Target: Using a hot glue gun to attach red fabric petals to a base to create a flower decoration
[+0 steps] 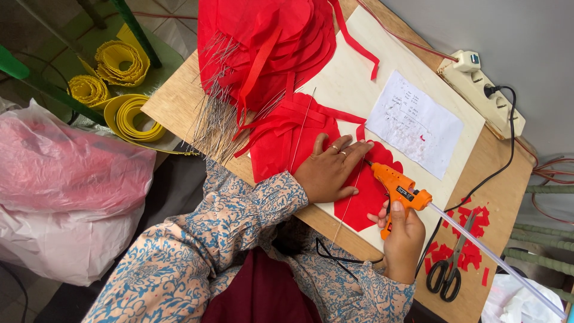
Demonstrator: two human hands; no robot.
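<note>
My left hand (327, 170) lies flat, fingers spread, on a red petal-shaped piece of fabric (371, 194) on a pale board (353, 78). A thin metal wire (353, 191) runs along the red piece beside my fingers. My right hand (403, 238) grips an orange glue gun (399, 190), whose nozzle touches the red piece close to my left fingertips. A clear glue stick (496, 257) juts out of the gun's back toward the lower right.
A heap of red cut pieces (269, 42) and a bundle of thin wires (218, 113) lie at the board's far end. White paper (414, 122), power strip (484, 90), black scissors (451, 269) with red scraps sit right. Yellow ribbon rolls (122, 84) and plastic bags (66, 191) lie left.
</note>
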